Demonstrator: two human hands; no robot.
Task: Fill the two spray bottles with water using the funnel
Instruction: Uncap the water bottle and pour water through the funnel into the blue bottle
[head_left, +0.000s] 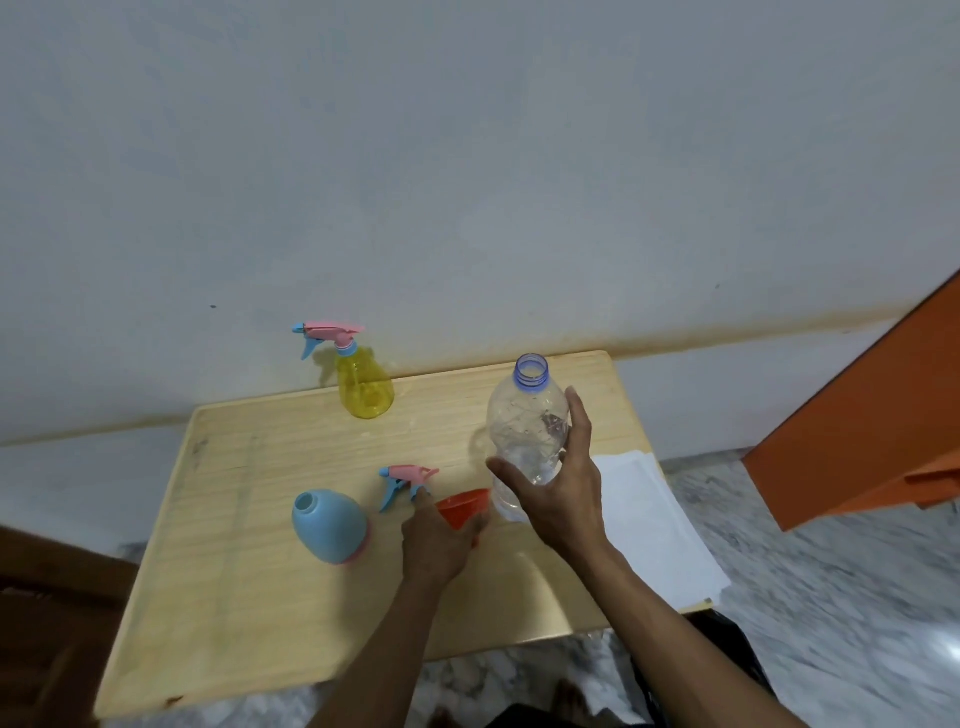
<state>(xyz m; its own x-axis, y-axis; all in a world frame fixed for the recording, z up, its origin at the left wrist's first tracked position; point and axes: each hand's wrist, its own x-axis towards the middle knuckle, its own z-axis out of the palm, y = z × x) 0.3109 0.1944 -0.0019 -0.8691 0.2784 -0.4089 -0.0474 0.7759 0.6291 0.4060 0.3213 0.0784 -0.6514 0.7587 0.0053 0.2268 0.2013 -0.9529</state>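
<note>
— How are the two hands placed?
— The right hand (558, 491) is raised in front, thumb to the left and fingers curled around what it holds, forearm reaching from the lower right.
— And the left?
— The left hand (436, 540) is lower, just beside the right, its fingers closed in a grip.

Pale wood table (249, 597) against grey-white wall (467, 156); marble floor (831, 571); orange cabinet (872, 415) right.
</note>
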